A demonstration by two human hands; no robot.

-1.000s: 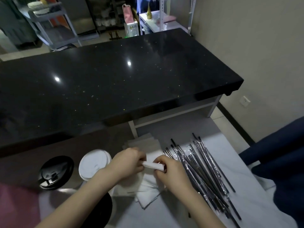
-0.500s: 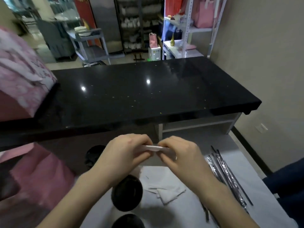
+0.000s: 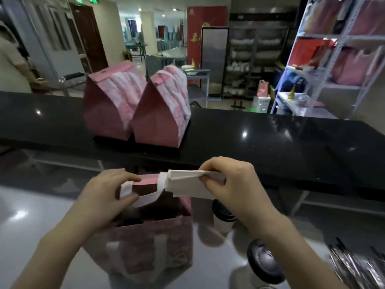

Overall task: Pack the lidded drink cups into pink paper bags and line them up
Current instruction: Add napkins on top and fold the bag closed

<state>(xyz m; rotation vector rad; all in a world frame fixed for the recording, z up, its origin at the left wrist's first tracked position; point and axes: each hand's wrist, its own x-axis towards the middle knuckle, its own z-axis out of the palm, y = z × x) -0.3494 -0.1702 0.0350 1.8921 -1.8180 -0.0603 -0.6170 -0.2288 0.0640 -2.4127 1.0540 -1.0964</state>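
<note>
Both my arms reach forward over the gray table (image 3: 31,215). My left hand (image 3: 104,197) bends in at the wrist and pinches the white handle (image 3: 126,188) at the top edge of the open pink bag (image 3: 158,247). My thumb and fingers are tight together on that handle. The open pink bag stands up straight right under my left hand, with its mouth facing up. I can see something dark inside it, but I cannot tell what it is.

My right hand (image 3: 231,180) is up a bit higher, just to the right of the bag's mouth. Its fingers are closed on a folded white napkin (image 3: 187,184). The napkin lies flat and long from side to side, and its left end touches the bag's top.

Below my right hand stands a cup with a black lid (image 3: 224,217). A second black lid (image 3: 264,261) is nearer to me.

Far past my hands, two closed pink bags (image 3: 137,115) stand side by side, touching, on the black table (image 3: 291,147).
</note>
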